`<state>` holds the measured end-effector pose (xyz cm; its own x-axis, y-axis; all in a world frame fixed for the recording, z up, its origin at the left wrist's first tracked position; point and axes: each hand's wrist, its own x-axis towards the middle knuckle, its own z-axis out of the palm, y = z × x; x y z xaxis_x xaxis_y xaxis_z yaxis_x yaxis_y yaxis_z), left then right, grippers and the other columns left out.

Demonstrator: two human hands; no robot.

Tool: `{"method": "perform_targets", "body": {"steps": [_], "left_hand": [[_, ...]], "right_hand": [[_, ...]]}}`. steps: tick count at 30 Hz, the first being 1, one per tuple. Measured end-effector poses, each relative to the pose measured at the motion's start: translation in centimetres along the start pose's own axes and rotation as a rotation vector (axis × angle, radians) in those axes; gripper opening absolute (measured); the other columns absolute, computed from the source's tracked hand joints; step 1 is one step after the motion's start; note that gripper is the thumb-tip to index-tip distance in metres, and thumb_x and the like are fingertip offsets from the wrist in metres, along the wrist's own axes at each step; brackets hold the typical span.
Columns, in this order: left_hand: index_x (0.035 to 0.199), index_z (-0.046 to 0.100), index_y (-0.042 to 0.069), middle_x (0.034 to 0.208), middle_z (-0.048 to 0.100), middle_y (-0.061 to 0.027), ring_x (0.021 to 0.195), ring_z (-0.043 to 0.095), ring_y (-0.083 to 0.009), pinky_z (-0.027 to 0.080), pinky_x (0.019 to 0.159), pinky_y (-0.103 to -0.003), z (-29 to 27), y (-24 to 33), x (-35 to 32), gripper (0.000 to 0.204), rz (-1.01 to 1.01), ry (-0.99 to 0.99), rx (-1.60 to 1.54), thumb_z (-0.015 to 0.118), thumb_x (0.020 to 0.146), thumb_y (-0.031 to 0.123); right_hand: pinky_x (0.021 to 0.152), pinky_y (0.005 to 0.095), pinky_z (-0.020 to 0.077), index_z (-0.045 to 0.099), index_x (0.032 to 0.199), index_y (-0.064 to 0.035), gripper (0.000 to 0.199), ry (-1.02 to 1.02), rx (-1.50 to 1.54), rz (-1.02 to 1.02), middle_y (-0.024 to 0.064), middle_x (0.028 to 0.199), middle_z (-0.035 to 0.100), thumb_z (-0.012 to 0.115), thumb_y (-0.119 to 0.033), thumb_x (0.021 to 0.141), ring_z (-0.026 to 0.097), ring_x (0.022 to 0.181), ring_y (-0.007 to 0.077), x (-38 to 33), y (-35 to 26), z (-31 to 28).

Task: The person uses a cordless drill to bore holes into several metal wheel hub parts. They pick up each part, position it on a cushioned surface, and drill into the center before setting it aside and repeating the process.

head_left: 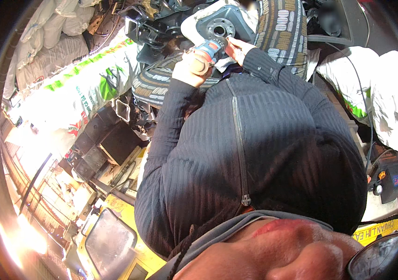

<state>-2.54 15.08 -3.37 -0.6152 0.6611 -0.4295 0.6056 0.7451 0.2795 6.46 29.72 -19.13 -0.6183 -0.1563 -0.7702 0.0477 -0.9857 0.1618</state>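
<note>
My left hand is wrapped round a blue power tool with red parts and a black front end, shaped like a small drill. My right hand has its fingers closed at that black front end; whether they pinch it or only touch it is hard to see. Just beyond both hands lies a grey-blue metal part, squarish, with a round hub and a ring of holes, on white material. The hub sits close to the tool's front end.
Patterned cushion-like fabric borders the work on the right and near left. Dark metal parts lie at the far left. White sacks stand to the right, and more sacks to the left. A thin cable hangs at the right.
</note>
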Motion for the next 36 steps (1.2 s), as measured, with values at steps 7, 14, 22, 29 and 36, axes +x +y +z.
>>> {"method": "perform_targets", "body": {"steps": [7,14,22,29,36], "left_hand": [[0.11,0.053,0.005,0.102,0.06,-0.0165,0.091,0.06,-0.0303,0.049,0.077,-0.036,-1.4,0.7,3.8,0.056,0.161,-0.075,0.155,0.066,0.071,0.042],[0.104,0.058,0.009,0.097,0.062,-0.0159,0.089,0.061,-0.031,0.049,0.076,-0.037,-3.9,3.4,6.3,0.046,0.108,-0.24,0.167,0.067,0.068,0.037],[0.101,0.06,0.008,0.093,0.064,-0.0152,0.086,0.062,-0.0298,0.05,0.074,-0.036,-4.2,1.8,7.8,0.044,0.155,-0.255,0.196,0.066,0.07,0.038],[0.102,0.061,0.01,0.09,0.065,-0.0142,0.085,0.063,-0.0295,0.05,0.073,-0.035,-6.2,3.1,10.1,0.041,0.224,-0.336,0.115,0.065,0.072,0.037],[0.1,0.062,0.011,0.089,0.064,-0.017,0.083,0.062,-0.033,0.05,0.074,-0.04,-7.4,5.2,11.9,0.04,0.339,-0.397,0.313,0.065,0.069,0.037]], "right_hand": [[0.049,0.0284,0.0369,0.064,0.085,-0.0049,0.027,0.091,-1.025,-0.297,0.0063,0.071,0.058,0.062,-0.031,0.081,0.049,0.054,0.0164,3.5,0.0,-2.6],[0.044,0.0292,0.0354,0.063,0.079,-0.0063,0.023,0.239,-1.227,-0.395,0.0047,0.056,0.051,0.061,-0.03,0.08,0.045,0.045,0.0135,4.4,-0.1,-2.3],[0.056,0.0298,0.0422,0.062,0.073,-0.0029,0.029,0.235,-1.156,-0.476,0.0064,0.062,0.059,0.069,-0.031,0.073,0.054,0.057,0.0148,3.1,0.0,-1.1],[0.052,0.0335,0.0408,0.06,0.07,-0.0031,0.029,0.269,-1.215,-0.691,0.0109,0.057,0.054,0.068,-0.031,0.072,0.051,0.051,0.0208,2.9,0.2,-1.2],[0.048,0.0265,0.0362,0.059,0.079,-0.0015,0.024,0.189,-1.062,-0.707,-0.0005,0.055,0.05,0.07,-0.022,0.072,0.044,0.052,0.0079,3.9,0.3,-1.7]]}}
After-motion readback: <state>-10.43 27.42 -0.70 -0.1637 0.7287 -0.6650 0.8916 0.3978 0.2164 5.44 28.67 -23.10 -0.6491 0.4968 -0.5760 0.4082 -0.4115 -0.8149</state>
